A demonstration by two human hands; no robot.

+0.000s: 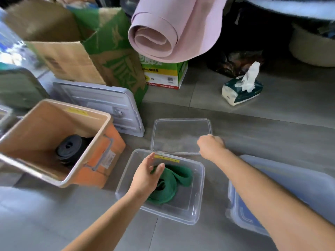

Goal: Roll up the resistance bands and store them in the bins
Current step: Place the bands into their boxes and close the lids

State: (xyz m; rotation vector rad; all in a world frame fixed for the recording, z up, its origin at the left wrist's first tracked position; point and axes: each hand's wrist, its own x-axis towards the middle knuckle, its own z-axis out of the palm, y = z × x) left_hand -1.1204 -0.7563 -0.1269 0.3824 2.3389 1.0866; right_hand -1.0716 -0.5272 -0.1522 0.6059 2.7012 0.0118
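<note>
From the head view, your left hand (pixel 147 176) hovers over the clear rectangular plastic bin (pixel 198 192). Its fingers are relaxed and spread, holding nothing. Just beneath it, the green fabric resistance band (pixel 175 180) lies inside that bin in a loose coil rather than a tight roll. That looseness is your main risk. A slack coil can spring open and ride up the wall, and a loop may then catch under the rim when you close the bin.

Your right hand (pixel 211 144) sits at the near right corner of the flat clear plastic lid (pixel 181 133), which lies on the grey floor just beyond the bin. Its fingers are curled, but blur hides whether they actually pinch the lid's edge. If your hold is only on that one corner, the thin lid may flex or slip as it lifts. It could also come down on your left hand if that hand is over the bin.

Your right forearm crosses the pale blue plastic lidded container (pixel 272 180), so a wide sweep could knock it. The black rolled band (pixel 69 146) already rests in the orange plastic bin (pixel 107 117), well apart from both hands.
</note>
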